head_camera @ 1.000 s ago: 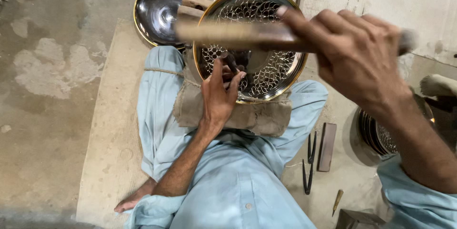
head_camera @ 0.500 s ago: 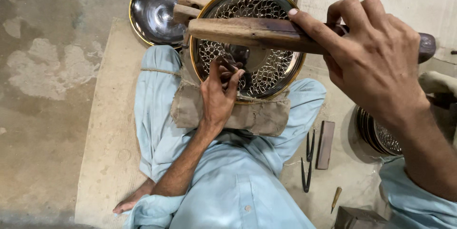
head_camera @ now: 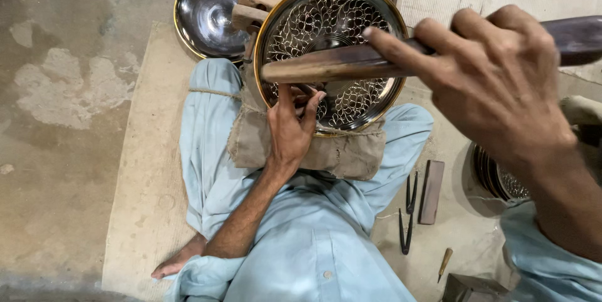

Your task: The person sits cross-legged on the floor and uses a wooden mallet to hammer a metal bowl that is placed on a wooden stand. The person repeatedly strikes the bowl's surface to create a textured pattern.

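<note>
On lap: gold-rimmed engraved tray [head_camera: 351,26], propped on cloth pad [head_camera: 351,154]. Left hand [head_camera: 291,129] grip pinching small tool against tray's lower face. Right hand [head_camera: 495,82] grip closed round wooden mallet [head_camera: 332,67], raised above tray.

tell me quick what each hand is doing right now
Left hand: fingers pinched on a small tool, hard to identify, against the engraved plate.
Right hand: closed around a wooden mallet, raised over the plate.
</note>
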